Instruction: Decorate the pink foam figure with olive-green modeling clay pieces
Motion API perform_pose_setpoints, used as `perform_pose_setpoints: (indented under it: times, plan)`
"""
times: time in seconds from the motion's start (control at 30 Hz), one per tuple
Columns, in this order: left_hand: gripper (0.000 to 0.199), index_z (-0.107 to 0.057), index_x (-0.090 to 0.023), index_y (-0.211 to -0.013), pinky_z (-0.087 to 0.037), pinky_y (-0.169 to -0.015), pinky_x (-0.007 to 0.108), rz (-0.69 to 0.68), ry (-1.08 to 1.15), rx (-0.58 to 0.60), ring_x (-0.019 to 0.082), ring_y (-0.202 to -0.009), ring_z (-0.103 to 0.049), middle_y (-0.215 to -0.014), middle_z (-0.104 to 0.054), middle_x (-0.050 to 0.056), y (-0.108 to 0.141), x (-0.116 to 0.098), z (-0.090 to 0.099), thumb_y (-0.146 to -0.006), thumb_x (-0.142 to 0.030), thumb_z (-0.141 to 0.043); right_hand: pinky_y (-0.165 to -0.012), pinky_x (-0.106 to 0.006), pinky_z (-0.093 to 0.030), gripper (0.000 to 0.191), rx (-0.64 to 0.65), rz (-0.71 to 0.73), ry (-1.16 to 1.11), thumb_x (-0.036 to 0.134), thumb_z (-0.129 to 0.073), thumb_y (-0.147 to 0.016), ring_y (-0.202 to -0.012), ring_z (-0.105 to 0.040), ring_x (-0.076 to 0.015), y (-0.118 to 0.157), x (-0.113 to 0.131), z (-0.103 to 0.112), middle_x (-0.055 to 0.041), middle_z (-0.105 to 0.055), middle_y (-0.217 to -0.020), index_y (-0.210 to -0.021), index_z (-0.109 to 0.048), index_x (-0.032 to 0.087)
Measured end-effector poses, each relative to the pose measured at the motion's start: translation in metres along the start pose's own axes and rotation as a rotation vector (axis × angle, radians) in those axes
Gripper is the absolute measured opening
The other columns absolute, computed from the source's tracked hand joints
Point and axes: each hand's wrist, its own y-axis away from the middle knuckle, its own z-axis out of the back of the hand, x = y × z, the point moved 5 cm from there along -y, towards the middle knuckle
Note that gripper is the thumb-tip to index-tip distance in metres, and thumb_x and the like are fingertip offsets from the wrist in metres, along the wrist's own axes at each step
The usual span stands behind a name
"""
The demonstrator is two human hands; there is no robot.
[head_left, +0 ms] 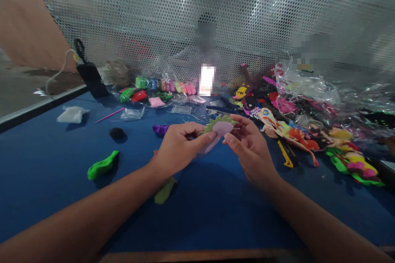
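Above the middle of the table, my left hand (182, 144) pinches a flat piece (222, 128) between thumb and fingers. The piece has a jagged green edge and a pale lilac middle; its material is hard to tell. At its right edge, my right hand (251, 144) is closed, thumb and fingertips on the piece. Under my left forearm a yellow-green lump (165, 192) is partly hidden. Left of it lies a bright green strip of what looks like modelling clay (103, 165). Behind my left hand a purple lump (160, 130) shows in part.
A black lump (117, 133), a white lump (73, 114) and a pink stick (109, 115) lie on the left. Bagged coloured clay (166, 85) lines the back. Colourful figures (296, 131) and a yellow cutter (286, 154) crowd the right. A perforated metal sheet (173, 12) rises behind.
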Motion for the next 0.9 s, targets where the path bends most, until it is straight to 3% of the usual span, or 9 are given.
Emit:
perform_pose_setpoints:
  times: [0.1,0.2,0.3,0.43,0.53,0.63,0.73,0.8,0.9]
  plan:
    - [0.017,-0.074,-0.020,-0.083,-0.048,-0.065,0.024,-0.200,-0.326,-0.186,0.015,-0.074,-0.061,-0.082,-0.070,0.002,0.002,-0.010,0.009,-0.089,-0.034,-0.067,-0.078,-0.034,-0.056,0.040,-0.003,-0.103,-0.084,0.031,-0.079,-0.081,-0.089,-0.065,-0.0186,0.004,-0.010,-0.006,-0.0024,-0.066,-0.107,-0.117,-0.061,0.029]
    - [0.017,-0.076,-0.024,-0.097,-0.052,-0.079,0.028,-0.358,-0.595,-0.246,0.018,-0.088,-0.066,-0.096,-0.074,0.004,0.006,-0.011,0.008,-0.094,-0.032,-0.061,-0.085,-0.040,-0.057,0.040,0.107,-0.335,-0.325,0.035,-0.078,-0.082,-0.100,-0.067,-0.0227,0.012,-0.021,-0.022,-0.0044,-0.068,-0.113,-0.117,-0.061,0.029]
    - [0.020,-0.074,-0.025,-0.108,-0.052,-0.088,0.033,-0.494,-0.778,-0.149,0.022,-0.099,-0.066,-0.106,-0.075,0.006,0.009,-0.006,-0.002,-0.096,-0.029,-0.058,-0.093,-0.039,-0.055,0.030,0.178,-0.440,-0.516,0.038,-0.076,-0.084,-0.104,-0.065,-0.0212,0.016,-0.022,-0.033,-0.0034,-0.069,-0.112,-0.108,-0.064,0.027]
    - [0.033,-0.067,-0.022,-0.121,-0.048,-0.099,0.044,-0.587,-0.799,0.055,0.027,-0.112,-0.061,-0.115,-0.073,0.008,0.010,-0.006,-0.012,-0.091,-0.035,-0.066,-0.081,-0.030,-0.055,0.021,0.127,-0.431,-0.571,0.033,-0.075,-0.085,-0.095,-0.065,-0.0167,0.009,-0.021,-0.028,-0.0013,-0.070,-0.107,-0.100,-0.064,0.025]
    - [0.047,-0.060,-0.020,-0.129,-0.043,-0.105,0.050,-0.508,-0.712,0.018,0.030,-0.121,-0.056,-0.126,-0.067,0.011,0.005,-0.011,-0.004,-0.088,-0.042,-0.067,-0.075,-0.030,-0.055,0.026,0.019,-0.391,-0.497,0.029,-0.080,-0.079,-0.089,-0.065,-0.0174,0.001,-0.020,-0.016,0.0002,-0.070,-0.101,-0.099,-0.064,0.026]
    - [0.054,-0.053,-0.017,-0.138,-0.045,-0.105,0.047,-0.319,-0.506,-0.011,0.027,-0.120,-0.058,-0.129,-0.065,0.013,-0.003,-0.007,0.006,-0.091,-0.043,-0.061,-0.075,-0.035,-0.056,0.040,-0.006,-0.348,-0.407,0.029,-0.083,-0.074,-0.087,-0.066,-0.0203,-0.004,-0.017,-0.009,0.0001,-0.070,-0.097,-0.109,-0.065,0.027]
    - [0.058,-0.054,-0.017,-0.137,-0.055,-0.081,0.036,-0.065,-0.254,0.107,0.020,-0.090,-0.068,-0.108,-0.071,0.010,-0.008,0.007,0.005,-0.089,-0.048,-0.063,-0.076,-0.035,-0.056,0.045,0.061,-0.347,-0.367,0.034,-0.082,-0.075,-0.089,-0.067,-0.0219,-0.004,-0.018,-0.009,-0.0015,-0.071,-0.098,-0.116,-0.064,0.028]
    - [0.051,-0.062,-0.017,-0.127,-0.052,-0.060,0.029,0.068,-0.135,0.214,0.015,-0.067,-0.063,-0.087,-0.070,0.005,-0.008,0.013,-0.001,-0.087,-0.049,-0.066,-0.075,-0.035,-0.056,0.041,0.122,-0.358,-0.361,0.040,-0.078,-0.079,-0.090,-0.067,-0.0221,-0.004,-0.019,-0.011,-0.0023,-0.071,-0.098,-0.116,-0.065,0.027]
    - [0.037,-0.072,-0.016,-0.105,-0.041,-0.048,0.023,0.170,-0.009,0.306,0.010,-0.053,-0.051,-0.068,-0.062,0.000,-0.006,0.015,-0.008,-0.086,-0.047,-0.067,-0.074,-0.035,-0.056,0.036,0.182,-0.369,-0.361,0.044,-0.075,-0.083,-0.090,-0.067,-0.0221,-0.003,-0.021,-0.014,-0.0029,-0.070,-0.096,-0.112,-0.065,0.026]
